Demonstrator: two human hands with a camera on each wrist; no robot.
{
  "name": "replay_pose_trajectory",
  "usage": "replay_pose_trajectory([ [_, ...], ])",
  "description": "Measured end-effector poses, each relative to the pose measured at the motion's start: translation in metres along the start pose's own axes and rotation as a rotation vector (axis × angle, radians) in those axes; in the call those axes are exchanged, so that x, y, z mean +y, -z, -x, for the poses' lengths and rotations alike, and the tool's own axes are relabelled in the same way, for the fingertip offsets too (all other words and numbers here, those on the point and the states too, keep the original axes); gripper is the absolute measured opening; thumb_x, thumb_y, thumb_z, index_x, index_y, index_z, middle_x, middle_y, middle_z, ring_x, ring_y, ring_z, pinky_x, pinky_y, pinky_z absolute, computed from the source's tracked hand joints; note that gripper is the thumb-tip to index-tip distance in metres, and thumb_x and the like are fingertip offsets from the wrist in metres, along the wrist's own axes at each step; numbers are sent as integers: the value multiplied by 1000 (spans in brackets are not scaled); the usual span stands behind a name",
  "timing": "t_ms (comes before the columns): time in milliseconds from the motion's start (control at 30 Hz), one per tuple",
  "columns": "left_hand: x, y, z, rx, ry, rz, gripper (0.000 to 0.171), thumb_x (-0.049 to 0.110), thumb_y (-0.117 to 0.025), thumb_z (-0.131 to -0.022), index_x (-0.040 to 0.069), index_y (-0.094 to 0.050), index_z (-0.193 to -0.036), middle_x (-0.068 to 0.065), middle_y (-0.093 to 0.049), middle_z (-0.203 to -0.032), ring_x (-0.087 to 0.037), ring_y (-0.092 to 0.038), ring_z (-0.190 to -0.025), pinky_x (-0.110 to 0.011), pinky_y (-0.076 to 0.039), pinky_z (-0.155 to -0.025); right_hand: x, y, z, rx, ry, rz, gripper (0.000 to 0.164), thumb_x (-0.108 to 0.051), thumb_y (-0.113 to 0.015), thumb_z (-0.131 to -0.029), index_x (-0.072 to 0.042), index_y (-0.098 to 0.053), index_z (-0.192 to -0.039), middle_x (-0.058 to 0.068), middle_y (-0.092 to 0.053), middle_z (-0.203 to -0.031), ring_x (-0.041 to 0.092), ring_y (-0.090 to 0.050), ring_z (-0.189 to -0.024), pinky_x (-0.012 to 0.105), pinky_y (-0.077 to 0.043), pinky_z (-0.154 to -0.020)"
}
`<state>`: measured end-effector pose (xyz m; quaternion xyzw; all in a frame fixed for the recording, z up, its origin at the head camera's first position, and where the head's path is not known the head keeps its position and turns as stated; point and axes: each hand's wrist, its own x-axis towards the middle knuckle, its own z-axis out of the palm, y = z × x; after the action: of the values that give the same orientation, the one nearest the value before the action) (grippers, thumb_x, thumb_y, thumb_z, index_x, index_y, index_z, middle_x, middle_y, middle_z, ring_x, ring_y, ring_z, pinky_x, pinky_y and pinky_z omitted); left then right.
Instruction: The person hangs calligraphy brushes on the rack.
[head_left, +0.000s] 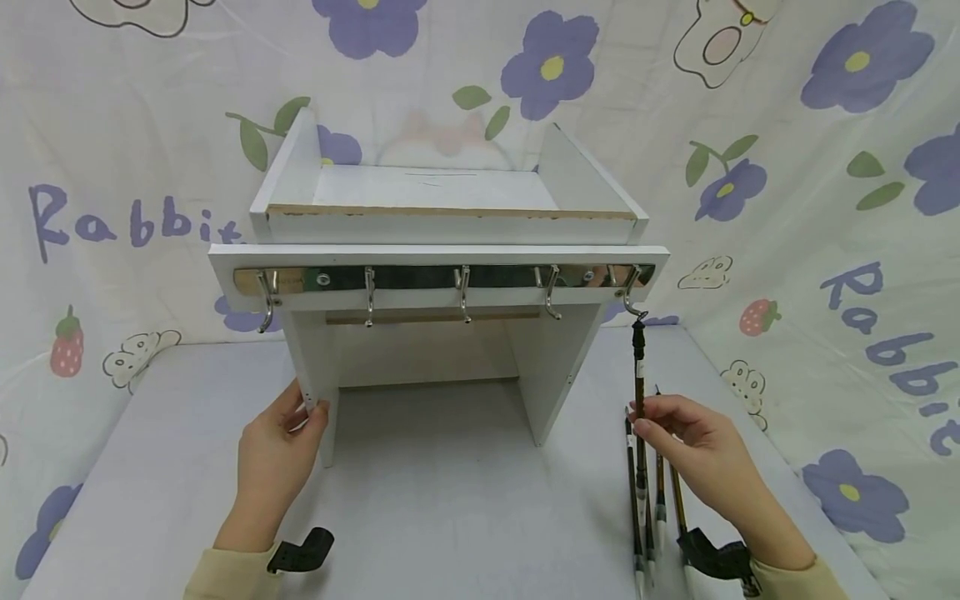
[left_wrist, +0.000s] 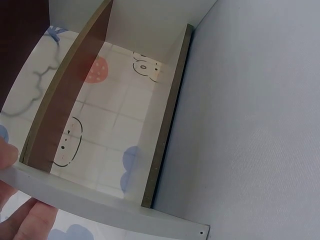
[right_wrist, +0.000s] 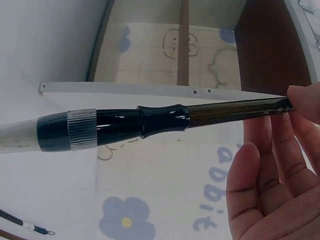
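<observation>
Right grip: the right hand pinches a dark-handled brush between thumb and fingertips.
Brush: upright at the right end of the shelf, white-tipped end down, its top right at the rightmost hook; from where I stand I cannot tell whether its loop is over the metal.
Left grip: the left hand pinches the near edge of the left side panel, thumb on one face, fingers on the other.
Shelf: a white shelf unit stands on the table, with a shiny metal strip of 5 hooks along its front.
Table: a pale, smooth tabletop, finely textured up close; more brushes lie on it beside the right hand, tips towards the person.
Room: white cloth covers the back and both sides, printed with purple flowers, strawberries, rabbits and the word "Rabbit".
Wrists: pale yellow sleeves and a black mount at each.
</observation>
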<state>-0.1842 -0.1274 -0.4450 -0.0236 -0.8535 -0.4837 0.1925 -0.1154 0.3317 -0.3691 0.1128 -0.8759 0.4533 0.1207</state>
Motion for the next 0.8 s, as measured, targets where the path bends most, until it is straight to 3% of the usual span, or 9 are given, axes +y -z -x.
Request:
replay_pose_trajectory([
  [500, 0, 0, 0, -5, 20, 0, 43, 23, -60, -96, 15, -56, -138, -11, -64, -124, -29, -67, -100, -39, -57, -78, 2, 0, 2, 6, -21, -3, 13, -11, -66, -93, -8, -66, -106, 2, -70, -102, 13, -64, -95, 21, -55, -74],
  [800, 0, 0, 0, -10, 25, 5, 44, 24, -59, -96, 15, -54, -139, -10, -62, -127, -30, -66, -101, -39, -56, -79, -1, 1, 4, 44, 36, -11, 15, -4, -67, -90, -5, -66, -105, 6, -70, -98, 11, -63, -91, 21, -54, -69],
])
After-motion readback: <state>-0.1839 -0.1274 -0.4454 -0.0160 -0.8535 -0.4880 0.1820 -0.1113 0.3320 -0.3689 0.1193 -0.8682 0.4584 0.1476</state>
